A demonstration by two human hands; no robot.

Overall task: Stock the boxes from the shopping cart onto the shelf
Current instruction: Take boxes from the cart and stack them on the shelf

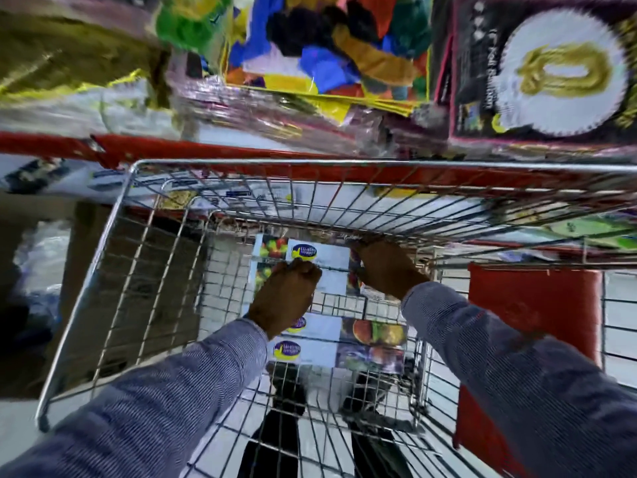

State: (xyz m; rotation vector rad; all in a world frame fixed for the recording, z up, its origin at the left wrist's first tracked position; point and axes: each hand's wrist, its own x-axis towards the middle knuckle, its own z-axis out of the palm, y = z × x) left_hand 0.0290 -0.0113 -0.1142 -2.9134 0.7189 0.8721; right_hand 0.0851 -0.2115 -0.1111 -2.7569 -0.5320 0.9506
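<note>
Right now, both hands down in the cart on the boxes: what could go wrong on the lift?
1. Both hands, left hand and right hand, reach deep into the wire cart; knuckles or sleeves may catch its mesh coming up.
2. The far boxes look stacked; gripped only at the ends, one might slip.
3. The frame is motion-blurred, so the grip itself is unclear.

Four boxes lie flat on the floor of the shopping cart (103,243): the far pair of boxes (320,257) at its front end, the near pair of boxes (317,343) closer to the person. The shelf (206,150) runs beyond the cart, packets (327,53) stacked on it. Both hands reach into the cart at the far pair, left hand (284,298) left of right hand (386,267).
</note>
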